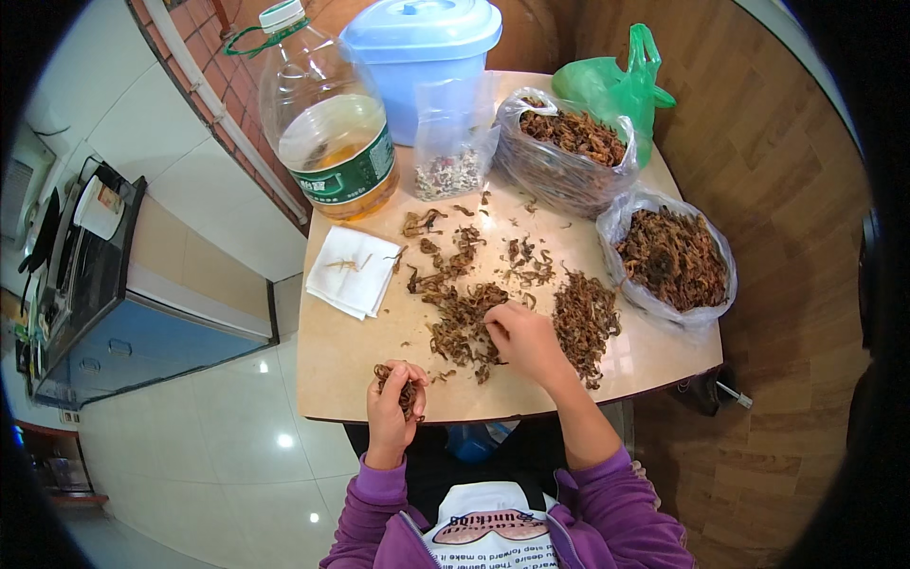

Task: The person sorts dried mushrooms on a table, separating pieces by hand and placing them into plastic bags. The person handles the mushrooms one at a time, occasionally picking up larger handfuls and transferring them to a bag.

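Note:
My left hand [392,405] is closed around a bunch of curled, brown dried plant pieces [407,397], just over the table's front left edge. My right hand [525,334] reaches onto the middle pile of dried plant pieces [458,331], its fingertips bent down at the pile's right side. Whether those fingertips pinch a piece is hidden. A second, denser heap [586,320] lies to the right of my right hand. Looser scraps [526,262] are scattered behind it. On the left, a folded white cloth [348,288] carries a few pale, thin strands [346,264].
Two clear plastic bags [544,171] [700,316] full of dried plant pieces stand at the right. Along the back are a large bottle of amber liquid [348,201], a lidded blue bucket [426,82], a small clear bag [449,171] and a green plastic bag [640,85].

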Available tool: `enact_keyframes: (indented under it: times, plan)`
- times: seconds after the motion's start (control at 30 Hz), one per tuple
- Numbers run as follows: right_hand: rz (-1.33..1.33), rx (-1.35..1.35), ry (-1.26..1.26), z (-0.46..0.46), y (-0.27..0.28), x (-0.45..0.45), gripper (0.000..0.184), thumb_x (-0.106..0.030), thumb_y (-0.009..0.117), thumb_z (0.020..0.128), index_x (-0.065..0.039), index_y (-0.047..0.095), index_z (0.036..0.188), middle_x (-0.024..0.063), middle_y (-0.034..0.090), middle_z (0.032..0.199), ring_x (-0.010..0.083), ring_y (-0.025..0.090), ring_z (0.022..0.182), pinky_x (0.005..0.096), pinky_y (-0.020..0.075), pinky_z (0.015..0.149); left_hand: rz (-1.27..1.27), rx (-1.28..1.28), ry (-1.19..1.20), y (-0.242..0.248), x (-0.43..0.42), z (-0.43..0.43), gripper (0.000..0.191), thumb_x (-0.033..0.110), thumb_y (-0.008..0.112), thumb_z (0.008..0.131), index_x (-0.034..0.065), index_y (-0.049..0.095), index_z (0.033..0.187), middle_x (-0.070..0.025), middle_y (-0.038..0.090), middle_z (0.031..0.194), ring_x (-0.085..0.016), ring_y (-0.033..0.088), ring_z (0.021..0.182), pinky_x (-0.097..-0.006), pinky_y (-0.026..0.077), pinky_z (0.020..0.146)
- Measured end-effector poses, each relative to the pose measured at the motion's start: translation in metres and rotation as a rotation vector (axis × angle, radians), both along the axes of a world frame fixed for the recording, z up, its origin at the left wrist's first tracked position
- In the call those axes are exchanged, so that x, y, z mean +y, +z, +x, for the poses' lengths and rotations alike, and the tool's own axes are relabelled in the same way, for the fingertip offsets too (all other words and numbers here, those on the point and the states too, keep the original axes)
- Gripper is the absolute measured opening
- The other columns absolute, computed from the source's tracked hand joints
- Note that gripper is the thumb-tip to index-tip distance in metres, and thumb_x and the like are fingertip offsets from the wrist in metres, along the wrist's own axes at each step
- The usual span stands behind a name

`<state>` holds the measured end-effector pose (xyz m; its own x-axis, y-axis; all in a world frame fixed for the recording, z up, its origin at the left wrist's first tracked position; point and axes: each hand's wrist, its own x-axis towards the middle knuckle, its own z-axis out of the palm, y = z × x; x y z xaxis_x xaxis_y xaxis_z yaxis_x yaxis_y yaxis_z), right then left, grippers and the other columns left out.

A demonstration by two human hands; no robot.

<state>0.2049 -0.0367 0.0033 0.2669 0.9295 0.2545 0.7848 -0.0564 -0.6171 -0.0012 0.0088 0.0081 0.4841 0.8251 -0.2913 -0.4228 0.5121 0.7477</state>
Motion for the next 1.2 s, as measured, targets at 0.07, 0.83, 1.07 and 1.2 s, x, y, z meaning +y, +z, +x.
enact_keyframes:
  times: [0.07,0.83,1.07,1.2]
  plan:
    - [0.024,0.274,-0.019,0.005,0.009,0.001,0.012,-0.008,0.058,0.075,-0.005,0.059,0.087,0.0070,0.058,0.070,0.0184,0.055,0.059,0.0288,0.0449,0.055,-0.012,-0.008,0.011,-0.002,0.001,-0.001,0.019,0.020,0.047,0.087,0.0044,0.049,0.076,-0.0096,0.054,0.074,-0.010,0.041,0.041,-0.0192,0.030,0.037]
    - [0.171,1.782,0.226,0.052,0.039,0.002,0.009,-0.007,0.051,0.081,-0.002,0.050,0.089,0.0075,0.057,0.076,0.0053,0.041,0.052,0.0172,0.0314,0.042,-0.008,-0.010,-0.082,-0.003,-0.002,0.010,0.020,0.015,0.046,0.087,-0.0006,0.054,0.095,-0.0124,0.059,0.079,-0.009,0.043,0.044,-0.0189,0.033,0.038]
    - [0.027,2.006,0.516,0.017,0.020,-0.004,0.009,-0.007,0.051,0.081,0.000,0.051,0.088,0.0123,0.059,0.086,0.0039,0.038,0.046,0.0154,0.0313,0.038,-0.071,-0.064,-0.179,-0.003,0.001,0.033,0.031,0.024,0.038,0.092,0.0015,0.050,0.108,-0.0101,0.059,0.085,-0.006,0.042,0.045,-0.0171,0.028,0.036]
    - [-0.165,1.276,0.161,-0.029,0.023,-0.009,0.008,-0.003,0.057,0.079,0.002,0.055,0.086,0.0055,0.058,0.071,0.0083,0.049,0.050,0.0197,0.0401,0.045,-0.102,-0.013,-0.194,-0.007,-0.001,0.041,0.037,0.034,0.035,0.092,0.0023,0.051,0.104,-0.0060,0.057,0.075,-0.008,0.044,0.046,-0.0172,0.029,0.036]
